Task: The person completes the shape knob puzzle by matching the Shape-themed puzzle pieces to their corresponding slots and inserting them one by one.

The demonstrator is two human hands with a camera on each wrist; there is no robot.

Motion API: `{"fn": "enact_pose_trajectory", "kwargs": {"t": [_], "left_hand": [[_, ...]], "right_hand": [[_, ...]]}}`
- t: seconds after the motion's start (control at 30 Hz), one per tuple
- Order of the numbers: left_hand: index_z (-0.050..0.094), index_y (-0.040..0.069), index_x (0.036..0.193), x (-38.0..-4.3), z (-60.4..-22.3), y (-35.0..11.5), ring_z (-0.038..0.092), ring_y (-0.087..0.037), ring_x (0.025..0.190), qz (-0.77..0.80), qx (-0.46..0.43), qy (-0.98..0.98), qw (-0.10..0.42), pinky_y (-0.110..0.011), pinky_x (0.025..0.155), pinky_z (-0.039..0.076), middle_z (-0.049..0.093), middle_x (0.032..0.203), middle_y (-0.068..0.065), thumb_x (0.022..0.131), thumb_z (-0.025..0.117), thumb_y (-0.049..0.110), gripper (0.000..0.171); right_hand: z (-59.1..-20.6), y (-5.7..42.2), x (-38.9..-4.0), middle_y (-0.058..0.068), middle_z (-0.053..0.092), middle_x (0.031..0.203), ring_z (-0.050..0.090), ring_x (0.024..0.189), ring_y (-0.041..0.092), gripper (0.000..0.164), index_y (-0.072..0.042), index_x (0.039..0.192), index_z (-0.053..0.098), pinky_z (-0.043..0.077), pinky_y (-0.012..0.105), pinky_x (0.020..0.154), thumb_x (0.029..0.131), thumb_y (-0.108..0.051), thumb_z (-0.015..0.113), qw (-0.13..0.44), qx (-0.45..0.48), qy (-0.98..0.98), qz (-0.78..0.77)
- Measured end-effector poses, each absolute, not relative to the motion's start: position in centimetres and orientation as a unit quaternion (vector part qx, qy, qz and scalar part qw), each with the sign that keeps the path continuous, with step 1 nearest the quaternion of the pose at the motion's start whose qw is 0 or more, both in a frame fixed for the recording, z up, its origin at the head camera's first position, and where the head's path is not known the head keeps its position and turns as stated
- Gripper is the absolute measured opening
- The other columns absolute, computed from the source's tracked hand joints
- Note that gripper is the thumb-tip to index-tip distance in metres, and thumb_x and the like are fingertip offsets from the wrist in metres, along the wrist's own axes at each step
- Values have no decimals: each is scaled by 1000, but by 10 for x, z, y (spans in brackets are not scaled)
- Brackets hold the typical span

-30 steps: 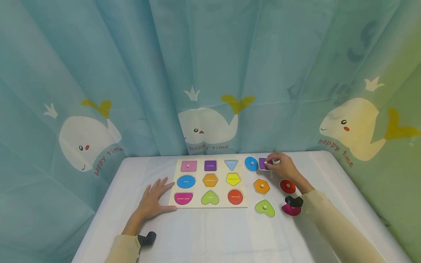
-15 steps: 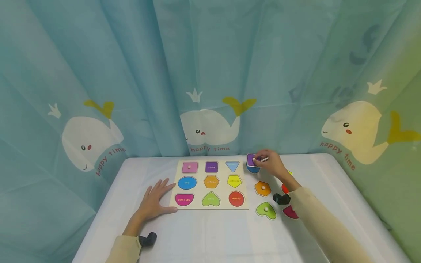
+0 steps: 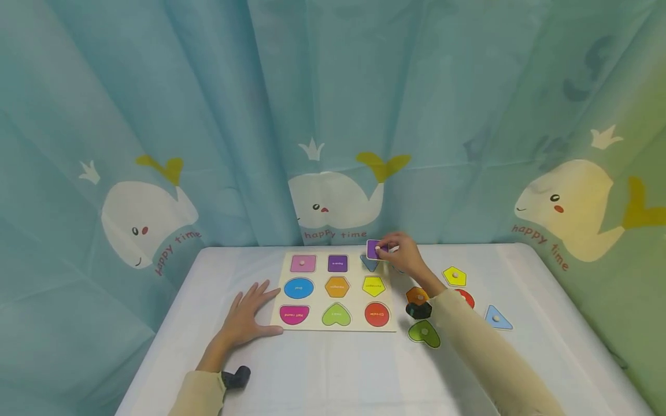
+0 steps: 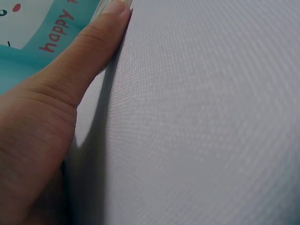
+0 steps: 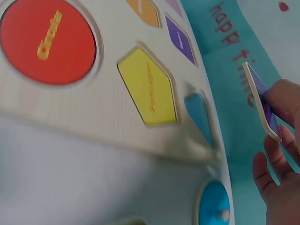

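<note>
Pinching the purple square piece (image 3: 372, 249) in the air near the blue triangle slot (image 3: 369, 264), the right grip (image 3: 406, 255) should align its edges before lowering onto the purple slot (image 3: 338, 264); the left grip (image 3: 248, 316) lies spread.

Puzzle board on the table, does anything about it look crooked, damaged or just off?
The puzzle board looks turned round: in the head view, its printed words, such as the Circular label, appear upside down. No damage is visible on it.

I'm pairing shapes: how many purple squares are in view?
2: a purple piece pinched by the right hand, and a printed square on the board, far row centre. The right sleeve may hide others.
</note>
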State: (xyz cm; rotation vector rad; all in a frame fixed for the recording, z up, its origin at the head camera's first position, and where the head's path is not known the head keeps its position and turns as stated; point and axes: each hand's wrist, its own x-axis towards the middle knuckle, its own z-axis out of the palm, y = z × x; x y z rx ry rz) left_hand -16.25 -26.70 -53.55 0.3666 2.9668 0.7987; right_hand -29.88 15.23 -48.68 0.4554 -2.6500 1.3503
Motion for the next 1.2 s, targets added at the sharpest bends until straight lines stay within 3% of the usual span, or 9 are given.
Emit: {"fn": "enact_pose_trajectory", "kwargs": {"t": [0.53, 0.93, 1.2], "left_hand": [[51, 16, 153, -163, -534, -263, 18, -45, 154, 259, 124, 958, 20, -72, 119, 6, 32, 165, -18, 73, 86, 55, 95], [51, 16, 152, -162, -533, -265, 19, -46, 153, 262, 123, 957, 11, -72, 119, 6, 32, 165, -18, 73, 87, 53, 95], [50, 17, 153, -163, -535, -266, 18, -45, 154, 260, 119, 958, 19, -71, 119, 6, 31, 166, -17, 73, 87, 54, 96]], "right_hand": [[-514, 85, -305, 14, 61, 122, 60, 111, 35, 10, -8, 97, 79, 53, 50, 100, 91, -15, 77, -5, 113, -870, 480], [-528, 55, -308, 18, 64, 115, 56, 111, 34, 6, -1, 90, 79, 51, 47, 96, 88, -7, 79, 40, 159, -873, 460], [-532, 51, -308, 16, 65, 118, 52, 115, 36, 6, -7, 89, 80, 42, 49, 98, 87, -13, 80, 36, 148, -889, 431]]}}
